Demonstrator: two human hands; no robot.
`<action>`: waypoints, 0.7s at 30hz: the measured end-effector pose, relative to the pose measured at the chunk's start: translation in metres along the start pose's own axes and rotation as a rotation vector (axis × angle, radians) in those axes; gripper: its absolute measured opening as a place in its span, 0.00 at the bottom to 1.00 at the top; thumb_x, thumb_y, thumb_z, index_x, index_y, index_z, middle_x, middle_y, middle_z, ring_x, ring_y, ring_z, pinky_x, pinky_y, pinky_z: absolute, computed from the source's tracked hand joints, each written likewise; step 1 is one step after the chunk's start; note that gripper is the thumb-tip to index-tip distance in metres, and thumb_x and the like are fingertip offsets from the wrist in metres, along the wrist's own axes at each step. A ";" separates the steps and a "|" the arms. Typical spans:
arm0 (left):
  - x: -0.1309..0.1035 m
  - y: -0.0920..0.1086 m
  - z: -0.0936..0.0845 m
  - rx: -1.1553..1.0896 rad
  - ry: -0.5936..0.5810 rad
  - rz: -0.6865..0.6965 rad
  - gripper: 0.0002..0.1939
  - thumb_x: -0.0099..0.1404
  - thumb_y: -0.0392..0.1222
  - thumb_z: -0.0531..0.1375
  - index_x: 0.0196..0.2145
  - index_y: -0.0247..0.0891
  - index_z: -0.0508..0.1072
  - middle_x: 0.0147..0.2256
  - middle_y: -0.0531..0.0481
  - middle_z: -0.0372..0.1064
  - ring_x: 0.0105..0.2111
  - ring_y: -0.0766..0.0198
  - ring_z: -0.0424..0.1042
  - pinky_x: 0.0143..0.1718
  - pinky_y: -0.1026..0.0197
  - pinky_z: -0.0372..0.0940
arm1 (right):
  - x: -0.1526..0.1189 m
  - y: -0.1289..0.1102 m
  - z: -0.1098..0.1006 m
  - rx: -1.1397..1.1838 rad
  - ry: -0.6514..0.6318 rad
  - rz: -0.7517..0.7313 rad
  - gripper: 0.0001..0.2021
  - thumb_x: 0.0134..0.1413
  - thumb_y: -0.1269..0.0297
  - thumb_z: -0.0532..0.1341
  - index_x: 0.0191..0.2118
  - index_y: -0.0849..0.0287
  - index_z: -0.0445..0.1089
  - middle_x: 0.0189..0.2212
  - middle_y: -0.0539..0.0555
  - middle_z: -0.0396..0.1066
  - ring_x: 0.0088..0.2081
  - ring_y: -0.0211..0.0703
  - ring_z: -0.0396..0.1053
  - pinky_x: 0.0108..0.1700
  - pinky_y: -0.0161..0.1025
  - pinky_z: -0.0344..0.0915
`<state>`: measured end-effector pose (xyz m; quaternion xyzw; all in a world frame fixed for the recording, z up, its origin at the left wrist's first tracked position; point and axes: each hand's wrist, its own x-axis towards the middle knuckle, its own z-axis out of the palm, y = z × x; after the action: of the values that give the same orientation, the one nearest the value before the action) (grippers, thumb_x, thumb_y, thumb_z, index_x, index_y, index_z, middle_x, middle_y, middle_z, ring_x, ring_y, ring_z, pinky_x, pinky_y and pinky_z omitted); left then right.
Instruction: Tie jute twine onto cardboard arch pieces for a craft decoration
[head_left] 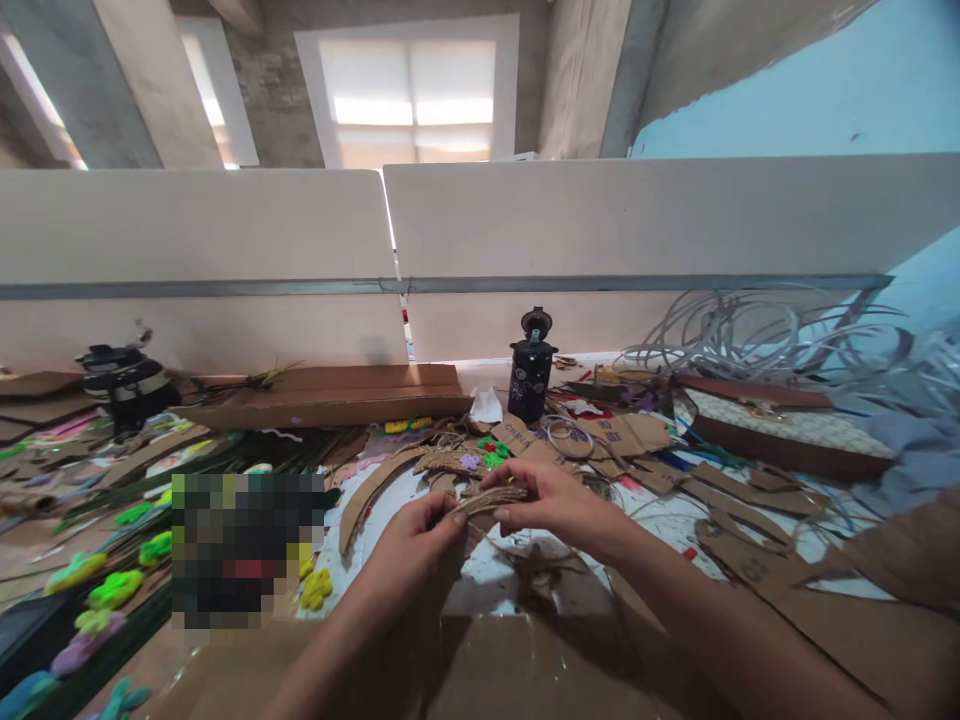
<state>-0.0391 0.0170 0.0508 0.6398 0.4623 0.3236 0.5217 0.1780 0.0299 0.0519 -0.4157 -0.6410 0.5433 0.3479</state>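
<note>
Between my two hands is a curved strip wrapped in brown twine (491, 499). My left hand (429, 530) pinches its left end between thumb and fingers. On the other side, my right hand (541, 500) grips the right end, with the thumb below and the fingers above. Loose twine (551, 570) hangs and lies tangled beneath the hands over a white surface. Just behind them sit a small purple flower (469, 461) and green fuzzy pieces (495, 452). A curved cardboard strip (367, 492) lies to the left.
A dark bottle (529, 378) with its lid up stands behind the hands. Cardboard scraps (750, 560), a patterned bag (780, 430) and coiled pale tubing (720, 335) are at right. Fuzzy flowers (116, 590) and a long cardboard box (337, 397) lie at left. A pixelated patch covers part of the left.
</note>
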 end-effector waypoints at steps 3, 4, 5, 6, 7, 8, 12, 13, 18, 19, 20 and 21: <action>0.001 0.000 0.001 0.008 -0.027 0.042 0.15 0.58 0.54 0.60 0.29 0.39 0.69 0.26 0.54 0.63 0.27 0.63 0.60 0.29 0.62 0.54 | -0.001 -0.002 0.005 -0.014 0.009 0.002 0.12 0.46 0.66 0.68 0.39 0.60 0.72 0.30 0.51 0.74 0.32 0.41 0.71 0.36 0.37 0.68; 0.001 0.000 0.002 0.011 -0.034 0.051 0.15 0.58 0.54 0.60 0.30 0.38 0.70 0.26 0.53 0.64 0.28 0.63 0.60 0.30 0.62 0.55 | -0.002 -0.003 0.006 -0.035 0.012 0.000 0.11 0.47 0.67 0.67 0.38 0.60 0.72 0.30 0.51 0.74 0.32 0.41 0.71 0.36 0.37 0.67; 0.001 0.000 0.002 0.015 -0.036 0.058 0.15 0.58 0.54 0.60 0.30 0.38 0.70 0.27 0.52 0.64 0.28 0.63 0.60 0.30 0.62 0.55 | -0.002 -0.004 0.008 -0.062 0.017 -0.004 0.09 0.47 0.67 0.67 0.37 0.60 0.73 0.29 0.51 0.74 0.32 0.41 0.71 0.36 0.36 0.66; 0.001 0.000 0.003 0.019 -0.035 0.061 0.16 0.58 0.54 0.60 0.30 0.38 0.70 0.27 0.52 0.64 0.28 0.63 0.60 0.30 0.62 0.55 | -0.003 -0.005 0.008 -0.093 0.029 -0.008 0.09 0.47 0.68 0.66 0.37 0.60 0.73 0.29 0.50 0.74 0.31 0.41 0.70 0.35 0.36 0.66; 0.001 0.000 0.004 0.023 -0.031 0.060 0.16 0.58 0.55 0.59 0.30 0.37 0.70 0.27 0.52 0.64 0.28 0.62 0.60 0.30 0.61 0.54 | -0.003 -0.006 0.009 -0.128 0.046 -0.012 0.09 0.47 0.68 0.66 0.37 0.60 0.74 0.29 0.50 0.74 0.31 0.41 0.70 0.35 0.36 0.65; 0.001 0.000 0.004 0.027 -0.027 0.057 0.16 0.58 0.55 0.59 0.29 0.37 0.70 0.27 0.52 0.64 0.28 0.62 0.60 0.30 0.61 0.54 | -0.004 -0.006 0.009 -0.166 0.064 -0.017 0.09 0.48 0.67 0.66 0.38 0.59 0.74 0.29 0.50 0.74 0.31 0.41 0.70 0.34 0.36 0.64; -0.001 0.002 0.005 0.056 -0.013 0.046 0.17 0.58 0.56 0.59 0.29 0.37 0.70 0.26 0.53 0.62 0.28 0.63 0.59 0.30 0.61 0.54 | -0.005 -0.007 0.008 -0.298 0.119 -0.056 0.07 0.50 0.66 0.65 0.38 0.59 0.76 0.29 0.51 0.74 0.31 0.41 0.69 0.32 0.35 0.63; -0.001 0.003 0.005 0.062 -0.011 0.047 0.17 0.58 0.56 0.59 0.29 0.37 0.70 0.26 0.53 0.62 0.28 0.63 0.59 0.30 0.61 0.54 | -0.005 -0.007 0.008 -0.327 0.128 -0.067 0.07 0.51 0.66 0.65 0.37 0.59 0.76 0.29 0.51 0.74 0.31 0.41 0.69 0.32 0.34 0.62; -0.002 0.005 0.006 0.057 -0.020 0.032 0.19 0.59 0.58 0.59 0.30 0.37 0.70 0.26 0.54 0.62 0.27 0.63 0.59 0.29 0.62 0.53 | -0.007 -0.011 0.008 -0.440 0.141 -0.106 0.05 0.54 0.65 0.63 0.32 0.59 0.76 0.26 0.50 0.72 0.30 0.40 0.67 0.30 0.34 0.59; -0.002 0.005 0.006 0.065 -0.022 0.032 0.19 0.59 0.58 0.59 0.30 0.37 0.71 0.26 0.54 0.62 0.28 0.63 0.59 0.29 0.62 0.53 | -0.007 -0.012 0.009 -0.452 0.141 -0.110 0.05 0.55 0.65 0.63 0.32 0.59 0.76 0.26 0.49 0.72 0.29 0.40 0.67 0.30 0.34 0.58; -0.002 0.005 0.006 0.072 -0.028 0.035 0.20 0.60 0.58 0.59 0.30 0.36 0.71 0.26 0.53 0.63 0.28 0.63 0.59 0.29 0.62 0.54 | -0.007 -0.012 0.009 -0.466 0.139 -0.112 0.05 0.55 0.65 0.63 0.32 0.59 0.75 0.26 0.49 0.71 0.29 0.39 0.67 0.30 0.33 0.58; -0.002 0.005 0.006 0.077 -0.035 0.041 0.20 0.60 0.58 0.59 0.31 0.36 0.72 0.27 0.53 0.64 0.29 0.62 0.60 0.30 0.62 0.54 | -0.007 -0.012 0.010 -0.480 0.139 -0.113 0.04 0.55 0.66 0.63 0.32 0.59 0.75 0.26 0.49 0.71 0.30 0.39 0.67 0.31 0.33 0.57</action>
<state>-0.0332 0.0123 0.0543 0.6745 0.4519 0.3049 0.4979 0.1702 0.0191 0.0626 -0.4866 -0.7483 0.3252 0.3122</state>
